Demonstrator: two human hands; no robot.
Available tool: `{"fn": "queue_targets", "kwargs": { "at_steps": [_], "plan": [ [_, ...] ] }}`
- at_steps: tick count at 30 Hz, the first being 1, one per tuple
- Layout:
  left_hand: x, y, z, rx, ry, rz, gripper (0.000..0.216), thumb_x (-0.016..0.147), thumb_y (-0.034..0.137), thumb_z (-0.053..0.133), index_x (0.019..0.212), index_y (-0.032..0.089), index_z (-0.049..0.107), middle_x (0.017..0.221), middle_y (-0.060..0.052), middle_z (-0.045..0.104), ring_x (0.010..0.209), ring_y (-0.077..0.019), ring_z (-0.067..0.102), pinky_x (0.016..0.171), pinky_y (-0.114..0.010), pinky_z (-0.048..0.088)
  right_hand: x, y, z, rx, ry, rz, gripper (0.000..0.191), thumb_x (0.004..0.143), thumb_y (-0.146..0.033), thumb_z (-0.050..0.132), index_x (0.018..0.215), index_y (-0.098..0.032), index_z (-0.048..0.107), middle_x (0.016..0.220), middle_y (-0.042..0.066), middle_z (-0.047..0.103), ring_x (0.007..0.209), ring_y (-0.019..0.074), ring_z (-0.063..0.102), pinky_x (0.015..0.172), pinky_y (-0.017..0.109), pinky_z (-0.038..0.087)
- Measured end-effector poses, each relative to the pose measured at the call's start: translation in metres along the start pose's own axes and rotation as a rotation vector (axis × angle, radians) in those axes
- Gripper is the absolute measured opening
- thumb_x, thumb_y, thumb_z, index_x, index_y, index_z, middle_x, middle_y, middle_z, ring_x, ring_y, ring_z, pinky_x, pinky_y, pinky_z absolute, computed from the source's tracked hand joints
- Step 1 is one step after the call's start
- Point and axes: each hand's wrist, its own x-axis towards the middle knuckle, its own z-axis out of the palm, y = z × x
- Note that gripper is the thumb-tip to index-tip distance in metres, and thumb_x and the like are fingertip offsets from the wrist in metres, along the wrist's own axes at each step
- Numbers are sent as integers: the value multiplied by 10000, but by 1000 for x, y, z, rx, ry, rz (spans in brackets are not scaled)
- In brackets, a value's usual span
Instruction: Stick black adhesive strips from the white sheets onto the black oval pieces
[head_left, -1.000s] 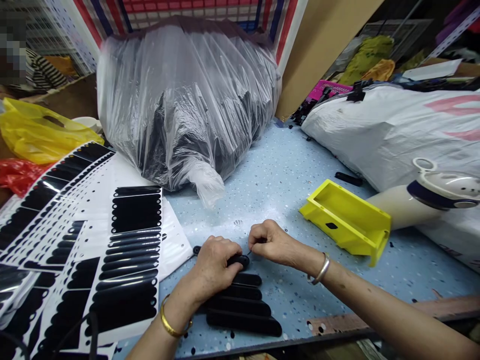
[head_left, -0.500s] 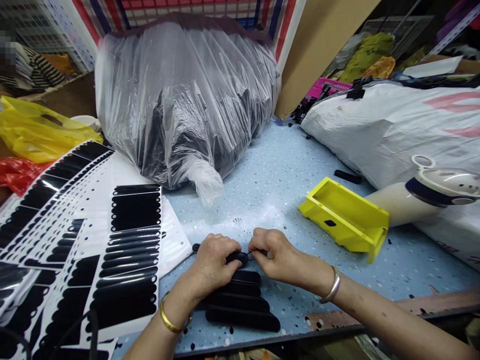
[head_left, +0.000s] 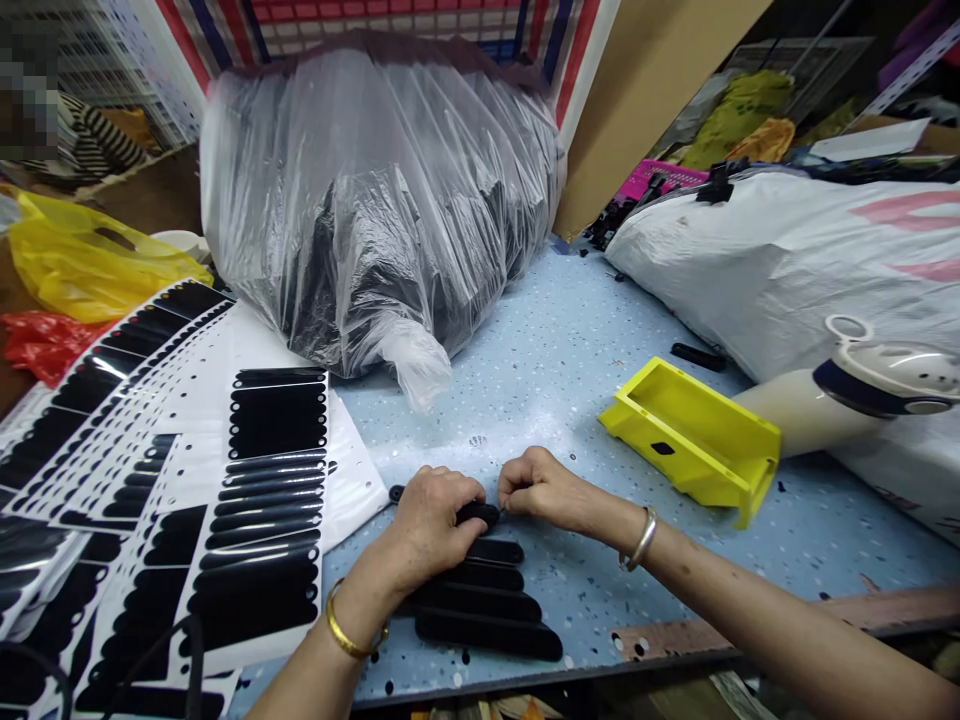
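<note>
My left hand [head_left: 429,525] is closed around a black, round-ended strip [head_left: 480,515], pressing it near the tabletop. The strip's right end sticks out past my thumb. Just beyond that end, my right hand [head_left: 541,490] makes a pinch with thumb and forefinger. Whatever lies in this pinch is too small to make out. Several similar black strips [head_left: 489,628] lie side by side below my hands, partly covered by my left hand and wrist. Another dark end [head_left: 396,494] shows left of my left knuckles.
White sheets [head_left: 358,470] bearing rows of black round-ended stickers [head_left: 276,425] spread over the left side. A large filled plastic bag [head_left: 390,200] stands at the back. On the right are a yellow plastic bin [head_left: 686,440], a cream bottle [head_left: 795,405] and a white sack [head_left: 750,250].
My right hand has shifted slightly, its wrist moving a little left and its fingers still pinched by the strip's end. My left hand keeps its hold. The view has shifted slightly.
</note>
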Motion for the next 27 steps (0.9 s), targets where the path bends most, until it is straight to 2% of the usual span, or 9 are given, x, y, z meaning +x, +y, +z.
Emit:
{"fn": "queue_targets", "kwargs": {
  "at_steps": [4,9,18,23,25,27],
  "plan": [
    [0,0,0,21,-1,-14,97,750,148,701,832,199,696,797,-37,728,807,-226,656,771,-354,445,0,11,4,139,33,3,97,576,-163,513,561,-164,609,534,-36,531,533,110,435,523,241,336],
    [-1,1,-1,11,-3,10,140,757,136,697,873,210,722,826,-32,749,824,-228,663,783,-359,448,-7,11,11,286,64,-9,100,577,-235,547,566,-171,624,523,-36,530,534,112,430,536,254,334],
    [0,6,-5,-52,27,3,105,736,143,726,804,217,756,751,-6,753,756,-201,662,776,-343,436,-16,12,15,395,123,-24,95,612,-225,576,600,-175,656,497,-53,498,508,101,403,518,248,326],
    [0,8,-6,-44,20,-16,119,741,142,716,813,224,765,766,-8,765,767,-206,671,791,-352,446,-23,17,12,300,169,-43,110,658,-238,572,623,-175,655,523,-33,539,533,123,475,541,259,379],
    [1,7,-5,-50,9,-19,137,744,139,715,837,225,768,809,-14,778,798,-213,682,814,-362,454,-27,31,7,224,249,-11,173,721,-277,555,730,-168,690,530,-23,562,520,142,516,529,269,415],
    [1,6,-4,-52,2,-24,139,745,147,718,848,225,768,845,-21,785,826,-221,688,826,-372,461,-32,50,-1,122,377,25,289,795,-313,508,916,-150,714,551,-4,602,519,172,568,534,298,466]
  ]
}}
